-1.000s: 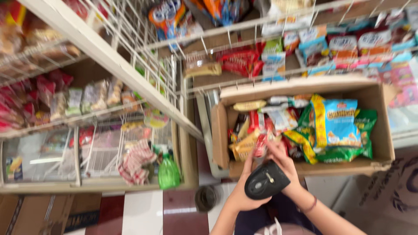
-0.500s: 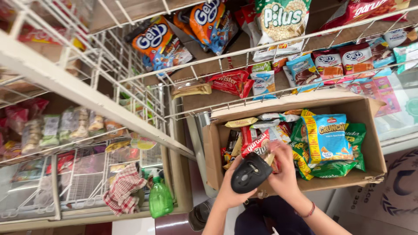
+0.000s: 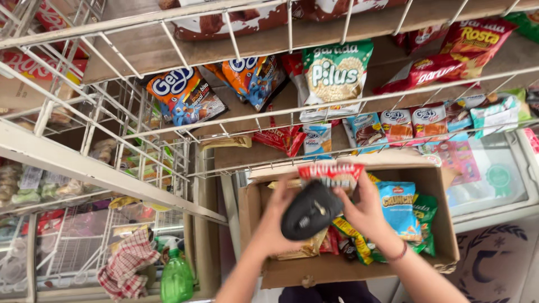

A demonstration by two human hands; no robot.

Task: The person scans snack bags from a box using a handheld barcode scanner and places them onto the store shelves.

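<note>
Two hands are raised over an open cardboard box (image 3: 443,224) of snack packets: the left hand (image 3: 278,216) is curled around a black handheld scanner (image 3: 310,210), gripping its body from the left, while the right hand (image 3: 365,210) is closed on a small red-and-white packet (image 3: 331,173), pinched just above the scanner and touching its top edge. The packet is held only at its lower edge, so it could be let slip back into the box if the pinch is loosened; the scanner, held one-handed above the packets, could likewise be dropped onto them. The box is crowded, and a light blue bag (image 3: 397,207) and green bags (image 3: 425,216) beside the right wrist could be knocked or crushed by the forearm. On the white wire shelf (image 3: 236,112) above, orange-and-blue packets (image 3: 182,98) are laid flat at the left, a green-and-white bag (image 3: 336,73) hangs in the middle, and red bags (image 3: 471,42) are seen at the upper right. Lower down, a row of small pale blue and pink packets (image 3: 412,123) is lined up behind the wire rail. At the lower left, a green spray bottle (image 3: 176,275) and a red checked cloth (image 3: 126,264) are kept well apart from the hands.
</note>
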